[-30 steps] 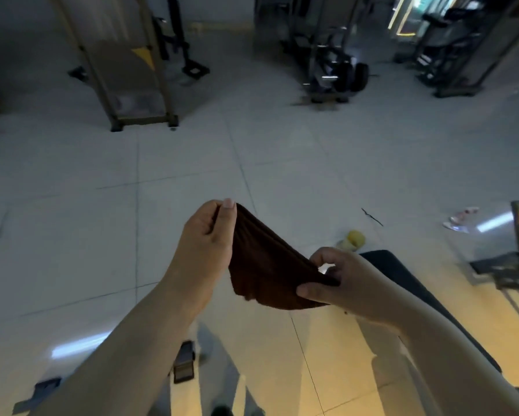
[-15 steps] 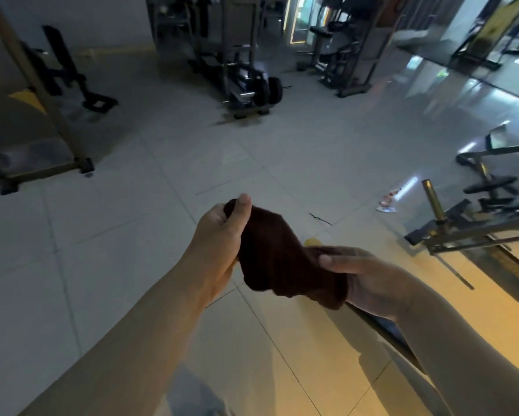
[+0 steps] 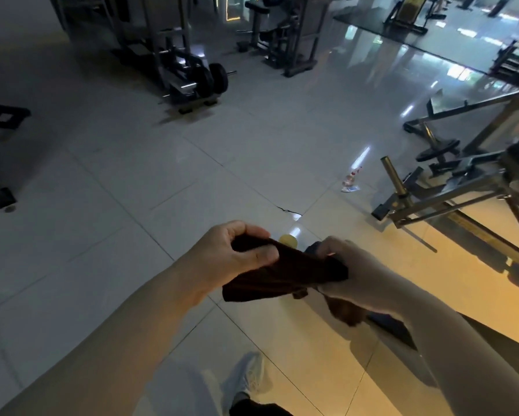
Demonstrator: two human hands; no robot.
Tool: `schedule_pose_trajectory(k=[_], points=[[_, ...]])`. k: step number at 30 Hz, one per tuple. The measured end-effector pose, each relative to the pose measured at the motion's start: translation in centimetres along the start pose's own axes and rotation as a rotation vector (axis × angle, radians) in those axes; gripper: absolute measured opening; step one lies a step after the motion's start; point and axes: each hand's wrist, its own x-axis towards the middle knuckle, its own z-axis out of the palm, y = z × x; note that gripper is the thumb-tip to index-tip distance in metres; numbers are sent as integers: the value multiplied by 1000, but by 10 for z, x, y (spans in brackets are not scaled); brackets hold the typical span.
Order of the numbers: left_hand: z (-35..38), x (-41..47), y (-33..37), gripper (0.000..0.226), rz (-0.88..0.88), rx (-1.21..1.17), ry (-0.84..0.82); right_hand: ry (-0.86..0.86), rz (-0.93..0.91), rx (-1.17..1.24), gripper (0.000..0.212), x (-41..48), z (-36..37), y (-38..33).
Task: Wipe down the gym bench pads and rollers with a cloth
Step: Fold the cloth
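1. The left hand (image 3: pixel 234 256) holds the left end of a dark brown, soft fabric cloth (image 3: pixel 282 276). Its thumb and curled fingers (image 3: pixel 261 253) pinch the fabric between them.
2. The right hand (image 3: pixel 352 265) grips the right end of the same cloth, and its fingers are clenched round the fabric.
3. The cloth is in the air between the two hands, above the pale glossy tiled floor (image 3: pixel 102 205). It is bunched and a little stretched. One corner hangs down under the left hand, and another piece hangs under the right wrist.
4. A black padded bench pad (image 3: pixel 393 327) lies low on the right, under the right forearm, which hides most of it. The cloth is above its near end, and I cannot tell whether the hanging piece touches it.
5. A small round yellow object (image 3: pixel 288 240) lies on the floor just behind the cloth. I cannot tell what it is.
6. A thin dark crack (image 3: pixel 285 209) runs across a floor tile behind the yellow object.
7. A grey metal machine frame (image 3: pixel 450 199) stands on the floor at the right, well apart from the hands. A black round weight plate (image 3: pixel 438 151) sits on it.
8. A small crumpled wrapper (image 3: pixel 351 180) lies on the floor near the left end of this frame.
9. A pale grey shoe (image 3: pixel 249 376) stands on the floor near the bottom edge, between the two forearms.
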Motion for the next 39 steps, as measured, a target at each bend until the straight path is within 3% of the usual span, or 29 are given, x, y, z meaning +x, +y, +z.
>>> schedule_pose_trajectory(k=[2,5,6,10,12,14,16,18,22,23,27,30,33,36,39], points=[[-8,27,10,52,-18,234,-130,-6,-43,30,23,20,-24,15],[-14,74,30,42,95,633,-78,21,-33,34,17,51,-49,38],[-14,91,37,32,143,657,-38,56,-6,94,19,64,-54,40],[-18,155,60,14,217,699,150,121,-4,725,19,108,-69,39],[-21,182,70,15,232,742,186,130,-26,611,20,125,-77,36],[-25,204,80,13,210,705,197,278,3,209,22,146,-83,35],[-27,224,88,12,161,598,174,415,92,93,24,167,-91,26],[-27,245,92,14,119,476,146,467,175,213,30,191,-91,16],[-31,286,98,19,30,238,-57,360,242,980,42,230,-92,-16],[-35,293,102,22,-20,146,-143,320,228,1062,45,238,-93,-22],[-80,334,119,44,-117,-8,-356,460,317,1022,29,274,-91,-36],[-120,373,121,42,-13,116,-330,491,416,1235,27,299,-92,-51],[-144,405,116,51,-7,261,-500,430,374,1336,31,321,-90,-66],[-150,426,117,21,-16,318,-636,353,326,1332,35,340,-92,-77],[-148,454,114,14,88,396,-531,371,453,1213,38,359,-96,-75]])
